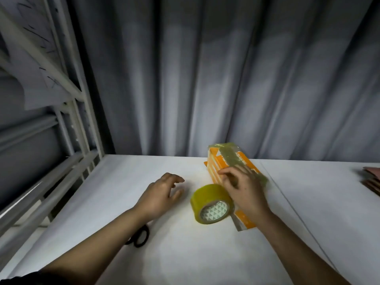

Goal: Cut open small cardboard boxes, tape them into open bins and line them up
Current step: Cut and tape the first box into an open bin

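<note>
Taping step: right hand (244, 194) fingers (226, 171), loosely spread, press tape onto the orange box (224, 161) beneath them; tape roll (211, 204) sits just below. Left hand (162, 194) hovers relaxed, holding nothing. Next likely needs scissors (140, 236).

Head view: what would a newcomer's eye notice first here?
First, the orange box wrapped in tape, right of centre on the white table, with the right hand resting on it. Next, the yellowish tape roll standing beside the box. The left hand hovers open, and black scissors lie below its wrist.
</note>
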